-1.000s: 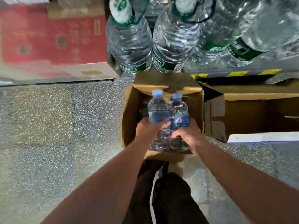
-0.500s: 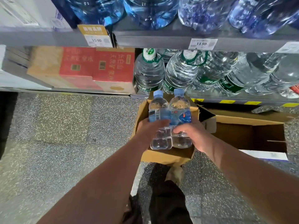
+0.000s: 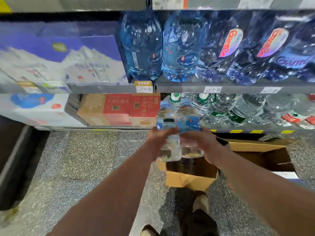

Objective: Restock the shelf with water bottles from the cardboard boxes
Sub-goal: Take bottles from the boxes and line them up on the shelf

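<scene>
While left hand [image 3: 157, 141] and right hand [image 3: 204, 144] grip, water bottles [image 3: 188, 120] stand between.

Speckled floor [image 3: 85, 159] carries open cardboard boxes [image 3: 187, 180]; shelf [image 3: 179, 89] holds large bottles [image 3: 180, 46].

Light: even indoor store light, moderately bright, soft shadows on the floor.
Blur: heavy motion smear across the whole view.
Glare: white glints on the big blue bottles [image 3: 141, 46].
Edges: the shelf [image 3: 102, 88] lines bow.
</scene>
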A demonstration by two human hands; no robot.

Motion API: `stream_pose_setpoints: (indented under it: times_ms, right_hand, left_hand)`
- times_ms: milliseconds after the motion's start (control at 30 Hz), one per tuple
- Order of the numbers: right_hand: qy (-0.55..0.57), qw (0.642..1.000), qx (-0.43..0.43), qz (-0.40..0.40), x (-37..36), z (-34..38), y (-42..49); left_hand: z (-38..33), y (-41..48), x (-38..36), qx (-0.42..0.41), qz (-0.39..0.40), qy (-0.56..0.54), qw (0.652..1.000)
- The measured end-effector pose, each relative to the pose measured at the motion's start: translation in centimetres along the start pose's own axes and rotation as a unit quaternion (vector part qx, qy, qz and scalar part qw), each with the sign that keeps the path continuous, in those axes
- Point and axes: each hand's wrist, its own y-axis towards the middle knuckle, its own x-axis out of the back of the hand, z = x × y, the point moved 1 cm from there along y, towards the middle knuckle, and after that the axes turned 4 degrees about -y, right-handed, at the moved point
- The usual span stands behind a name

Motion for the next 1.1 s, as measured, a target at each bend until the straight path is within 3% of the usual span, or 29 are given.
stream_pose_setpoints:
  times_ms: [233, 333, 433, 733, 1100]
  right_hand:
    - [-0.023, 0.996, 0.08, -0.043, -3.9, 8.6, -5.4]
    - [-0.006, 0.993, 0.105, -0.048, -5.4, 12.2, -8.2]
    - [-0.005, 0.986, 0.161, -0.03, -6.6, 15.5, -11.2]
    - [0.019, 0.961, 0.263, -0.082, -7.2, 26.6, -19.1]
    - [0.001, 0.934, 0.338, -0.115, -5.1, 33.8, -23.8]
  left_hand:
    - [-8.4, -7.9, 3.4, -0.108, 0.071, -0.024, 0.991]
    - [-12.2, -11.4, 4.2, -0.204, 0.05, 0.005, 0.978]
    - [-15.6, -14.4, 4.2, -0.246, 0.042, -0.011, 0.968]
    - [-25.2, -24.0, 3.4, -0.378, -0.013, 0.02, 0.925]
    - [-31.3, -29.9, 0.4, -0.453, 0.035, -0.008, 0.891]
